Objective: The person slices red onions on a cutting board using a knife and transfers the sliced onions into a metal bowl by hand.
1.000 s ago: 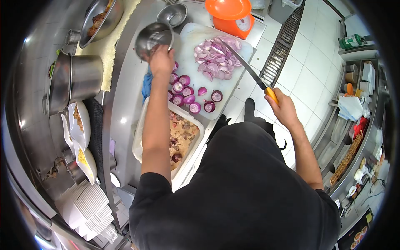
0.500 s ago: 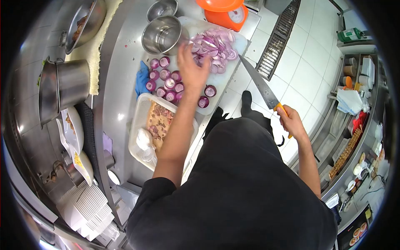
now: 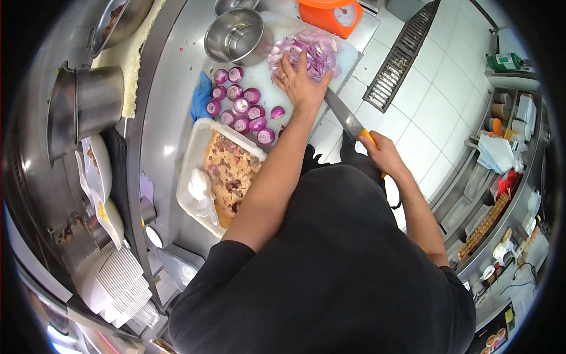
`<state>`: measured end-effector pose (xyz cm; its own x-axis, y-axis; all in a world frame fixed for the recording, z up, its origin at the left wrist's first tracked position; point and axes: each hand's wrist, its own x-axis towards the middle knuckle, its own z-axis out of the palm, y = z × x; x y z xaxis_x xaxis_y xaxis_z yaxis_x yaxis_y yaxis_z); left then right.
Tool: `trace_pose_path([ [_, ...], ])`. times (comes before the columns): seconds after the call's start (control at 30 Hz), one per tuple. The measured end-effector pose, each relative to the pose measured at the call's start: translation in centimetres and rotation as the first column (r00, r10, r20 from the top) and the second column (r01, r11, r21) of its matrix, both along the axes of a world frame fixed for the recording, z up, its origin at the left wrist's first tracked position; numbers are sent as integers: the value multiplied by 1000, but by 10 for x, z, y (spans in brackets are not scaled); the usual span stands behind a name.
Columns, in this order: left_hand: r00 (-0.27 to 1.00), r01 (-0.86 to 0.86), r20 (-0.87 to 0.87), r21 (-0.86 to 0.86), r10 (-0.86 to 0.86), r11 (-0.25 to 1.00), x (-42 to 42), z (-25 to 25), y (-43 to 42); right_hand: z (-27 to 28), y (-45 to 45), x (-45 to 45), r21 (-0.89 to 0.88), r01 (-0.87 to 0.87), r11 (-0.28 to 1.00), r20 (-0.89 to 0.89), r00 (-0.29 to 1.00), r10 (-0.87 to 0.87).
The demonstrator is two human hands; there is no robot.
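A: Where is the left hand?

B: The left hand [image 3: 300, 85] lies palm down with its fingers spread wide, over the near side of a loose heap of sliced purple-and-white onion [image 3: 315, 53]. The fingertips seem to rest on the slices.

A: And that heap sits where?

B: On a white, flat cutting board [image 3: 266, 89], toward its far end and near its floor-side edge. The board lies on a grey steel worktop [image 3: 168, 109], along the edge beside the tiled floor.

A: What about the right hand?

B: The right hand [image 3: 380, 154] is closed around the yellow handle of a long knife with a grey metal blade [image 3: 344, 113]. The blade slants across the board's floor-side edge, its front end close to the left thumb. I can't tell whether it touches the board.

A: Anything else on the board?

B: Round, purple, trimmed onions [image 3: 240, 106] cluster around its near left corner. One small onion [image 3: 277, 112] lies a little apart, near the left wrist.

A: And around it?

B: A round, shiny steel pot [image 3: 236, 36] stands by the board's left edge, with a crumpled blue cloth [image 3: 202, 97] beside the onions. Just past the board's near end is a white rectangular plastic tub [image 3: 190, 162] of brownish, chunky food [image 3: 230, 171]. An orange scale with a round dial [image 3: 331, 19] stands at the far end, near the worktop's floor-side corner.
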<state>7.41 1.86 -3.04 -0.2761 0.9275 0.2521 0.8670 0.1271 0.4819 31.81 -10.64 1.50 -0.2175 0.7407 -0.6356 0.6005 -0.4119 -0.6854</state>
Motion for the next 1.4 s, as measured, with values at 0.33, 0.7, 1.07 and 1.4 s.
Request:
trace_pose_path([
  [0.33, 993, -54, 117, 223, 29, 973, -5, -18, 13, -5, 37, -43, -44, -33, 998, -95, 995, 29],
  [0.7, 970, -84, 242, 315, 5, 945, -13, 15, 9, 32, 41, -53, -61, -57, 997, -224, 974, 41],
  [1.07, 954, -151, 298, 543, -22, 826, -38, 106, 30, 119, 65, -72, 229, -182, 956, -79, 976, 204],
  [1.4, 960, -272, 131, 256, 246, 928, -161, 81, 135, 154, 151, -153, 194, -267, 944, -199, 931, 305],
])
